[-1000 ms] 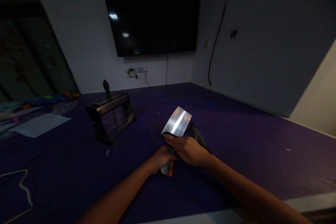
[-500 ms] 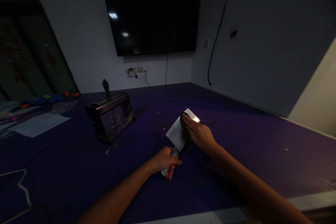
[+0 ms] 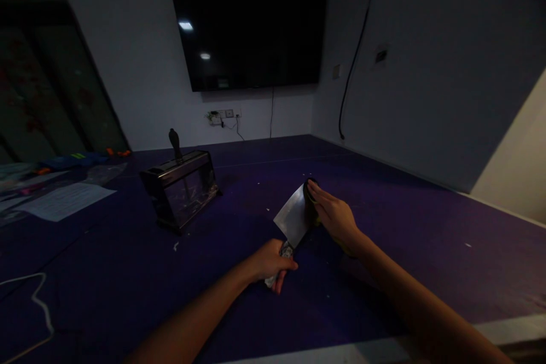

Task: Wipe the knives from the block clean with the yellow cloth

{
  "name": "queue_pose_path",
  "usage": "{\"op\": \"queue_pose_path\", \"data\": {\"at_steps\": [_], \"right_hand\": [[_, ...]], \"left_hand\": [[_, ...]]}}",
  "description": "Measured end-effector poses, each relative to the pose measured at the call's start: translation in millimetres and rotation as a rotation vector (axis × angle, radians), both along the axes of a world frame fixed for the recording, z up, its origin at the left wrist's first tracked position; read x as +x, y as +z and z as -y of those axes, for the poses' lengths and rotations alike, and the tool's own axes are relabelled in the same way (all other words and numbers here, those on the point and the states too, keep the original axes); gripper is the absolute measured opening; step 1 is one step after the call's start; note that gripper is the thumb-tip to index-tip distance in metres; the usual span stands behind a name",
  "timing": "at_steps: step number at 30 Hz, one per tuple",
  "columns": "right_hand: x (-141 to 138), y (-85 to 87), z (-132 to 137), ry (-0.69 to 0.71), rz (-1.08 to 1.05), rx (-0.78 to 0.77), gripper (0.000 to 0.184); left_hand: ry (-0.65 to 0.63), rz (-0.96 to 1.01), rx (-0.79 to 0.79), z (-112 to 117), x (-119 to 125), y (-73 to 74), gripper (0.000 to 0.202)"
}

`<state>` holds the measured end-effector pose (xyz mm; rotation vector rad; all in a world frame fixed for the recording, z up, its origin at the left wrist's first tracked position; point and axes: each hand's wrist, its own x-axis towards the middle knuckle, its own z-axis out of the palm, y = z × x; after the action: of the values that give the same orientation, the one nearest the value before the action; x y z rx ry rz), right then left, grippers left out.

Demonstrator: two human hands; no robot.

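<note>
My left hand (image 3: 273, 260) is wrapped around the pale, patterned handle (image 3: 286, 250) of a cleaver. The cleaver's broad shiny blade (image 3: 292, 217) points up and away from me, tilted above the purple surface. My right hand (image 3: 336, 217) holds a dark rounded object with a yellow-green edge (image 3: 310, 189) against the right side of the blade. Its fingers lie over that object and partly hide it, so its exact kind does not show.
A dark box with clear sides and a black upright handle (image 3: 181, 190) stands left of my hands. Papers (image 3: 68, 201) and a plastic bag lie farther left. A white cable (image 3: 40, 298) runs near the left edge. Small white scraps dot the purple surface (image 3: 239, 307). A television (image 3: 251, 34) hangs ahead.
My right hand and the dark object have slid right across the blade to its right edge, baring more of the metal. My left hand keeps its grip on the handle, nearly unmoved.
</note>
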<state>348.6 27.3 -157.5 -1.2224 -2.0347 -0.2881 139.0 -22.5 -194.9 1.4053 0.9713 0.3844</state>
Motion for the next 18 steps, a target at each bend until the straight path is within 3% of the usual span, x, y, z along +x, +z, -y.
{"op": "queue_pose_path", "data": {"at_steps": [11, 18], "right_hand": [[-51.2, -3.6, 36.6, 0.475, 0.253, -0.081, 0.062], [-55.4, -2.8, 40.6, 0.54, 0.301, -0.103, 0.058]], "left_hand": [[0.09, 0.035, -0.003, -1.1, 2.7, -4.0, 0.031], [0.092, 0.063, 0.012, -2.1, 2.0, -5.5, 0.026]]}}
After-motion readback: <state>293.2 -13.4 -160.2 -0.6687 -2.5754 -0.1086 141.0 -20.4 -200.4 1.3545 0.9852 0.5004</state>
